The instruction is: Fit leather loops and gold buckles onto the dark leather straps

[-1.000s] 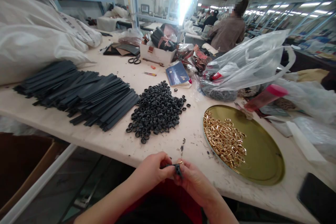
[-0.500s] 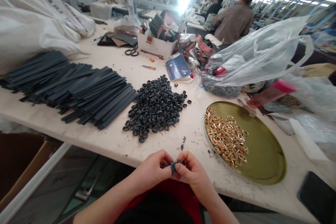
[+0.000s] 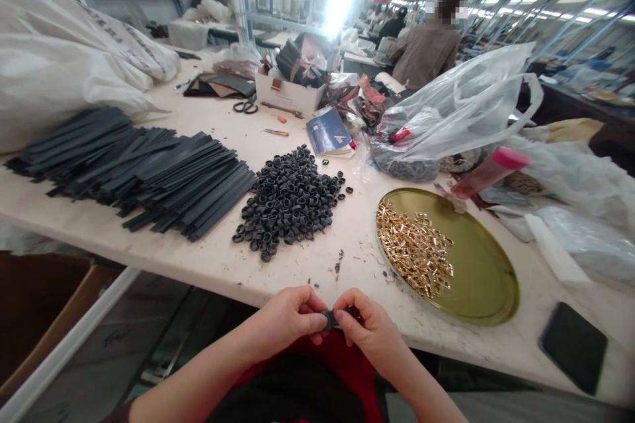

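Note:
Just over the table's front edge, my left hand [image 3: 296, 314] pinches one end of a short dark strap [image 3: 328, 321]. My right hand [image 3: 366, 322] is closed on its other end, and the fingers cover most of it. Beyond my hands lies a heap of small dark loops [image 3: 290, 201]. Long dark strips [image 3: 163, 175] are stacked to the left of that heap. Small gold buckles [image 3: 417, 251] fill the left side of a round gold tray [image 3: 489, 277] on my right.
A phone [image 3: 573, 347] lies at the right edge. Further back are a blue booklet [image 3: 330, 132], scissors [image 3: 245, 106], a white box [image 3: 288, 94], a pink-capped tube [image 3: 489, 175] and a clear plastic bag [image 3: 461, 112]. A white sack [image 3: 64, 59] bulges at left. Someone sits in the background.
The view has shifted slightly. My fingers have changed their grip on the dark strap, and the gold glint seen earlier at my right fingertips is now hidden.

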### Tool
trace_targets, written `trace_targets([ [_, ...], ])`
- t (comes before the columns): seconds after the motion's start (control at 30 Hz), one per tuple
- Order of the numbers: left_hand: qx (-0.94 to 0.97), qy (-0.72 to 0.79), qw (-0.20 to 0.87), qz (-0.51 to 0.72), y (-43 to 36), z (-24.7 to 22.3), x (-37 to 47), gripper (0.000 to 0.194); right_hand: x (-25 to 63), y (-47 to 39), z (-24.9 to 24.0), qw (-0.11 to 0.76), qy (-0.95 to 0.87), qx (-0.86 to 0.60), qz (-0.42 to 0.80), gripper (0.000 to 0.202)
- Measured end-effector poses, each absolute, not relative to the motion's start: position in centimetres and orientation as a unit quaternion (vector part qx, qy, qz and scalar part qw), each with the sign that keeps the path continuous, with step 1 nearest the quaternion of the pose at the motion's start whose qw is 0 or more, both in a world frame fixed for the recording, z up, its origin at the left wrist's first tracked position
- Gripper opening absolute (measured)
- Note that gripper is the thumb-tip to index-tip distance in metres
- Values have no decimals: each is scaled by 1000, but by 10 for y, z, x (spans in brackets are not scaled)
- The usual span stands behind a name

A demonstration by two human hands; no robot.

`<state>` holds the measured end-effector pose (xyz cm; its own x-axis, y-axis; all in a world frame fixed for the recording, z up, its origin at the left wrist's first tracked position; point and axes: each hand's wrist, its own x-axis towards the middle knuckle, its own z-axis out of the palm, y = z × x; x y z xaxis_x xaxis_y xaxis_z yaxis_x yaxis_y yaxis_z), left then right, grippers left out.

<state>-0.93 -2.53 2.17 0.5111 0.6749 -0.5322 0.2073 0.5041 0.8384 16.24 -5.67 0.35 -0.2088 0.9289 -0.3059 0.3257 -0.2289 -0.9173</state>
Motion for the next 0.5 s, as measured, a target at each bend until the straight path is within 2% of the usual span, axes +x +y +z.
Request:
trace_targets([
  [0.4,589,490,631,119,-41,45,-2,15,164,-71,10,313,-647,-532,448,7],
  [0.5,586,485,632,150,-42,41,-2,18,163,-71,9,316,-603,-546,487,13],
])
